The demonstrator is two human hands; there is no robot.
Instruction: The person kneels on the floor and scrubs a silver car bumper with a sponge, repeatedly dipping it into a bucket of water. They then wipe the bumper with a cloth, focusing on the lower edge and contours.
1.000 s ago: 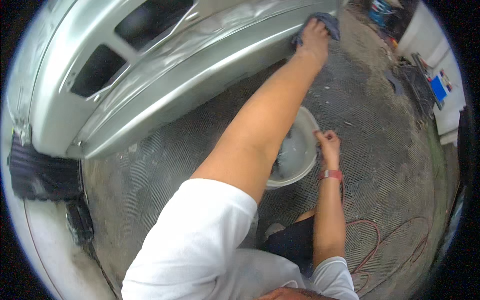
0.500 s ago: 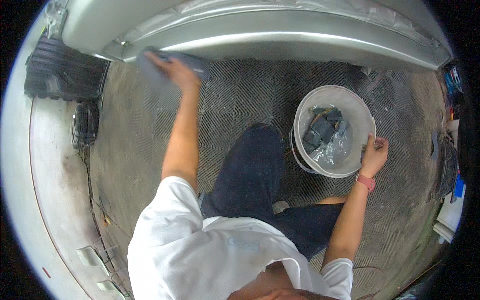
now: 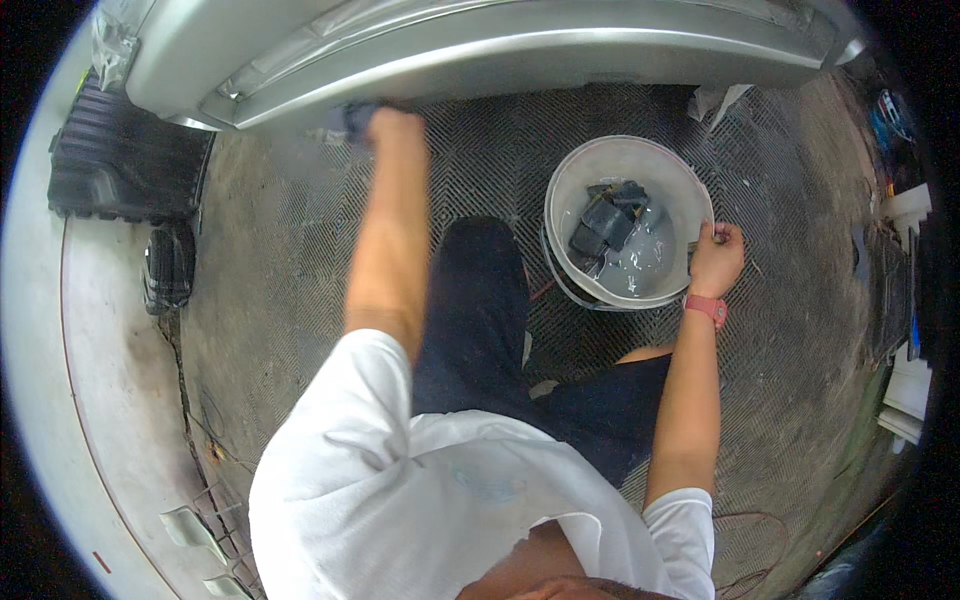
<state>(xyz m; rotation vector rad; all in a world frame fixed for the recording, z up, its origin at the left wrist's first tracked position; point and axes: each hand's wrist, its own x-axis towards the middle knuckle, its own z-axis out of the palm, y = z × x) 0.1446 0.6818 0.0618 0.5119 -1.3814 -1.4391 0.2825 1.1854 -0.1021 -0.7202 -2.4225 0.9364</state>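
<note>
My left hand (image 3: 397, 126) is closed on a dark blue-grey cloth (image 3: 357, 119), just under the lower edge of a silver car body panel (image 3: 480, 68). Motion smears the cloth, and my fingers are partly hidden behind the hand. At the right, my right hand (image 3: 717, 262) grips the rim of a whitish bucket (image 3: 563, 205). Inside the bucket, several dark sponge-like blocks (image 3: 606, 222) sit in shallow water (image 3: 640, 262).
Ridged dark matting (image 3: 480, 165) covers the floor around my knees. To the left lie a black plastic tray-like piece (image 3: 130, 150) and a smaller black object (image 3: 170, 265) by a white wall (image 3: 110, 330). Clear plastic sheeting (image 3: 330, 45) lines the panel.
My left hand has moved right, and the cloth that was spread flat now looks bunched. The whole view has shifted a little; my right hand stays on the bucket's rim.
</note>
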